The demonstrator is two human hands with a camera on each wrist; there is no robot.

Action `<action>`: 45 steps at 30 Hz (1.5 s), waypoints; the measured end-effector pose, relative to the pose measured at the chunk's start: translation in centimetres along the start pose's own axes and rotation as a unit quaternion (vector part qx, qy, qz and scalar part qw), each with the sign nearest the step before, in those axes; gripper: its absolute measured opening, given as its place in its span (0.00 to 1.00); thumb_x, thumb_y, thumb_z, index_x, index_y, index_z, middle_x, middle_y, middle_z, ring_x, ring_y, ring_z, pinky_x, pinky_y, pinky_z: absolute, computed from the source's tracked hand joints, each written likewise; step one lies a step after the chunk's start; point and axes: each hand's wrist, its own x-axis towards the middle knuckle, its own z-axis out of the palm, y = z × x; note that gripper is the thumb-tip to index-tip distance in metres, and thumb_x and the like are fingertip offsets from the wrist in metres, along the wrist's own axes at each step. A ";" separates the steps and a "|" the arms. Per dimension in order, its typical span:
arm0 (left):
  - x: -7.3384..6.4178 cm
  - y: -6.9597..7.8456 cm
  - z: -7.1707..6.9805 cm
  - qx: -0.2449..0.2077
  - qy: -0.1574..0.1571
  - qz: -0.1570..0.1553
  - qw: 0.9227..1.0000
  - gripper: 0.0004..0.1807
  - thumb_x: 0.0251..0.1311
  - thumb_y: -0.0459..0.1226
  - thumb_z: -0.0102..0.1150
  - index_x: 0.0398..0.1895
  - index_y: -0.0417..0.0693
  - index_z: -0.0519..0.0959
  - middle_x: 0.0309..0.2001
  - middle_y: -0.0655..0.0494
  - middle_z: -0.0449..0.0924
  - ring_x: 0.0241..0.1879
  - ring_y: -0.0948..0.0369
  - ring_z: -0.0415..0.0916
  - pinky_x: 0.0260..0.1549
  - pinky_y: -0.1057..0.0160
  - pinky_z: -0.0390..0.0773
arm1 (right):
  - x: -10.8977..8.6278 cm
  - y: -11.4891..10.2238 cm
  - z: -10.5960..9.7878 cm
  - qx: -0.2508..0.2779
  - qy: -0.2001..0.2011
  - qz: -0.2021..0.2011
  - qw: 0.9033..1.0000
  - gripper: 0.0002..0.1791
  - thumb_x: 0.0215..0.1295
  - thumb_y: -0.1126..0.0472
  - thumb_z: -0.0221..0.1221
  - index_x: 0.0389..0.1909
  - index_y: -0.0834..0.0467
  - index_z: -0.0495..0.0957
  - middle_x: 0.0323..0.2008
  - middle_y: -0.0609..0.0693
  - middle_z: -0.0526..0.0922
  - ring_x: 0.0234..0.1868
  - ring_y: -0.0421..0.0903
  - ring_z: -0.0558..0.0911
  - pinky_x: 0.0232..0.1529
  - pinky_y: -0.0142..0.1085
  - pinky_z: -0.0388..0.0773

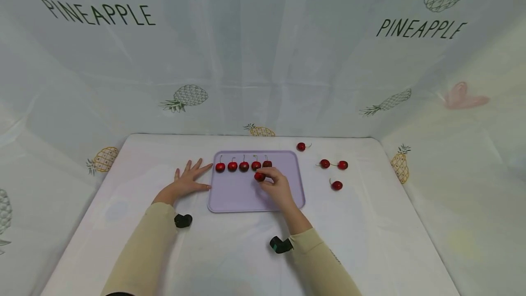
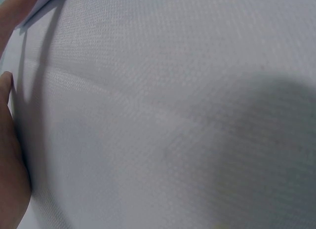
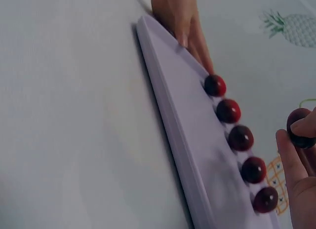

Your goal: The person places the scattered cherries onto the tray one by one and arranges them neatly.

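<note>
A lilac tray [image 1: 242,195] lies on the white table, with a row of several dark red cherries [image 1: 244,166] along its far side, stems pointing away. Over the tray, my right hand [image 1: 279,189] pinches one more cherry [image 1: 259,177] between thumb and fingers; in the right wrist view this cherry [image 3: 299,130] shows a green stem. My left hand [image 1: 186,183] rests beside the tray's left edge with fingers spread, its fingertips at the rim. Only part of that hand [image 2: 11,174] shows in the left wrist view.
Right of the tray lie a few loose cherries: one [image 1: 301,146] near the back edge, two close together [image 1: 324,163], and one [image 1: 337,185] nearer. A pineapple-printed cloth [image 1: 263,58] hangs behind the table. Black wrist devices [image 1: 281,244] sit at both sleeves.
</note>
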 end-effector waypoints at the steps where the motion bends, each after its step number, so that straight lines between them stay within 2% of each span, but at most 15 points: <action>1: 0.0 0.0 0.0 0.001 -0.002 0.001 1.000 0.49 0.56 0.59 0.61 0.77 0.56 0.53 0.77 0.41 0.31 0.72 0.39 0.17 0.59 0.32 0.16 | 0.0 0.0 0.4 0.005 -0.001 0.003 1.000 0.19 0.53 0.82 0.59 0.48 0.73 0.80 0.48 0.64 0.79 0.51 0.55 0.79 0.46 0.31 0.79; 10: -0.3 -0.5 0.1 0.005 0.004 0.005 1.000 0.49 0.56 0.62 0.59 0.77 0.59 0.52 0.78 0.43 0.31 0.72 0.40 0.16 0.59 0.33 0.14 | -0.1 0.1 4.2 0.097 -0.005 0.038 0.995 0.20 0.53 0.82 0.62 0.50 0.76 0.77 0.52 0.68 0.76 0.52 0.55 0.79 0.49 0.34 0.79; 18: -0.6 -0.2 0.1 -0.007 0.014 0.018 1.000 0.47 0.55 0.61 0.61 0.77 0.60 0.55 0.77 0.40 0.33 0.72 0.36 0.18 0.58 0.31 0.15 | -0.1 0.2 6.4 0.122 0.002 0.040 0.992 0.21 0.52 0.82 0.62 0.49 0.75 0.78 0.52 0.66 0.75 0.50 0.52 0.80 0.48 0.35 0.80; 21: -0.5 -0.4 0.2 0.003 0.014 0.012 1.000 0.48 0.55 0.62 0.60 0.77 0.60 0.54 0.78 0.42 0.33 0.73 0.39 0.18 0.59 0.32 0.16 | 0.0 0.5 7.1 0.130 0.001 0.043 0.991 0.20 0.52 0.82 0.62 0.49 0.74 0.78 0.52 0.65 0.76 0.49 0.49 0.80 0.48 0.35 0.79; 28: -0.4 -0.2 0.2 -0.001 0.011 0.012 1.000 0.48 0.56 0.59 0.61 0.76 0.54 0.55 0.77 0.39 0.34 0.72 0.36 0.19 0.59 0.30 0.17 | 0.2 2.2 9.0 0.139 0.000 0.052 0.989 0.19 0.53 0.80 0.64 0.49 0.74 0.78 0.51 0.65 0.77 0.47 0.49 0.82 0.48 0.35 0.80; 35: -0.5 0.0 0.1 0.004 0.013 0.010 1.000 0.47 0.57 0.58 0.62 0.76 0.54 0.56 0.77 0.39 0.35 0.72 0.35 0.21 0.59 0.29 0.19 | 0.8 4.9 11.7 0.165 0.021 0.101 0.981 0.19 0.52 0.79 0.65 0.48 0.70 0.80 0.48 0.59 0.80 0.47 0.51 0.84 0.47 0.36 0.80; 37: -0.4 0.0 0.1 0.006 0.012 0.008 1.000 0.47 0.57 0.58 0.62 0.76 0.53 0.56 0.77 0.39 0.35 0.72 0.35 0.21 0.59 0.29 0.20 | 0.8 5.1 12.1 0.153 0.022 0.109 0.982 0.19 0.53 0.77 0.67 0.48 0.67 0.81 0.46 0.56 0.82 0.45 0.49 0.84 0.46 0.35 0.81; 40: -0.3 0.0 0.1 0.007 0.011 0.008 1.000 0.47 0.57 0.57 0.62 0.76 0.53 0.56 0.77 0.39 0.35 0.72 0.36 0.21 0.59 0.29 0.20 | 0.9 5.1 12.4 0.104 0.026 0.112 0.988 0.19 0.52 0.72 0.70 0.47 0.61 0.83 0.40 0.49 0.84 0.40 0.43 0.83 0.41 0.32 0.80; 45: -0.1 -0.1 0.1 0.006 0.016 0.011 1.000 0.47 0.56 0.57 0.63 0.76 0.54 0.56 0.77 0.38 0.35 0.72 0.35 0.21 0.59 0.30 0.19 | 1.1 5.0 12.5 0.021 0.035 0.122 0.992 0.18 0.51 0.66 0.72 0.45 0.55 0.85 0.26 0.44 0.78 0.28 0.37 0.75 0.27 0.28 0.73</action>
